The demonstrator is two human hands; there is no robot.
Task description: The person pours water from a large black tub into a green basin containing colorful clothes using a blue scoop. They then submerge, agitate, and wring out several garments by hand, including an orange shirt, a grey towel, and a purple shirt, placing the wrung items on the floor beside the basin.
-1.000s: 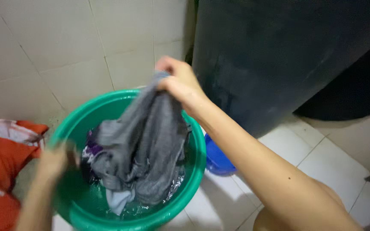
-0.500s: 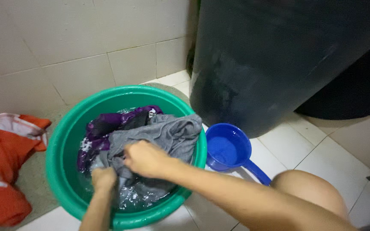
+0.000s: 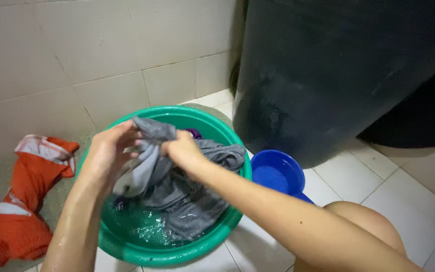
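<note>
**Fingers bunching a wet grey garment over a wash basin**

The fingers of the left hand (image 3: 107, 156) curl around a fold of the grey garment (image 3: 177, 186), and those of the right hand (image 3: 183, 151) pinch the cloth just beside them, so that both hands grasp the same bunched section. The grip lies close together, presumably so that one gathered patch can be worked between the hands. The garment is lifted partly clear of the water, its lower part trailing into the green basin (image 3: 227, 221), which catches the run-off. A purple cloth (image 3: 194, 133) shows behind the right hand, inside the basin. A blue dipper (image 3: 276, 174) stands just beside the basin's rim, near a large dark drum (image 3: 328, 75). An orange garment (image 3: 21, 201) lies on the tiled floor (image 3: 358, 176), apart from the basin, out of the water.
</note>
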